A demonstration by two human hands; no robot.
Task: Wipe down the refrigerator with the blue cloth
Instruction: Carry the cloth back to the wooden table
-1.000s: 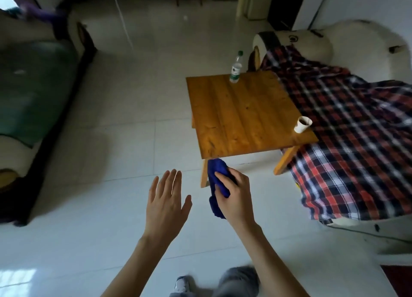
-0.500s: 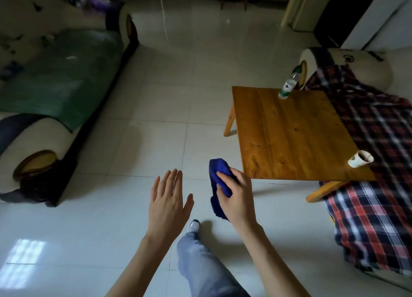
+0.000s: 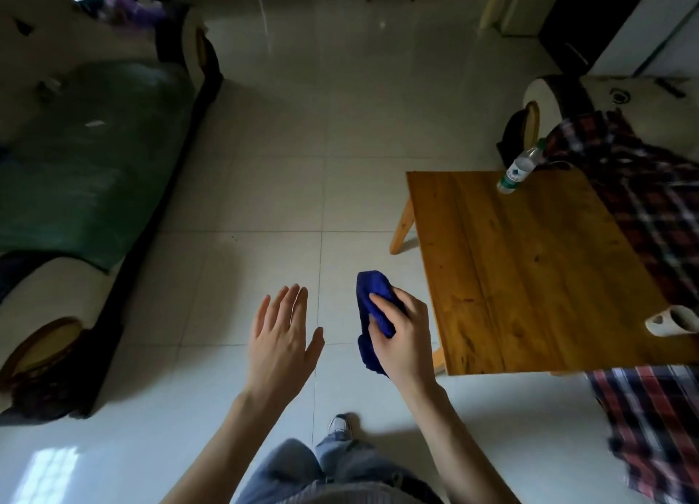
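I have the cloth [image 3: 372, 314] bunched in my right hand [image 3: 401, 337], fingers curled round it and the thumb pressed across its front, so it is pinched firmly, not draped. My left hand [image 3: 281, 337] hangs beside it on the inner side, palm down, fingers spread and holding nothing; the two hands are near each other but apart.

I judge this to be the carrying step: the cloth is in hand, but no wiping has begun, and I cannot pick out the refrigerator with any certainty. A pale, tall unit stands far beyond the grip at the upper right edge, yet it is cut off by the frame and I cannot tell what it is. The next move, as I see it, calls for raising my view, finding the appliance, walking over the open tile floor [image 3: 264, 201] ahead of the grip, and then opening the cloth out flat enough to give a broad wiping face.

The table [image 3: 529, 269] sits just outward of the right hand, with a bottle [image 3: 516, 172] at its far corner and a cup [image 3: 673, 320] at its near edge; I would keep the arm clear of both.

The cloth is deep blue, soft and wadded into a lump, one end poking above the knuckles and the other hanging below the palm. It looks dry, though I cannot be sure.
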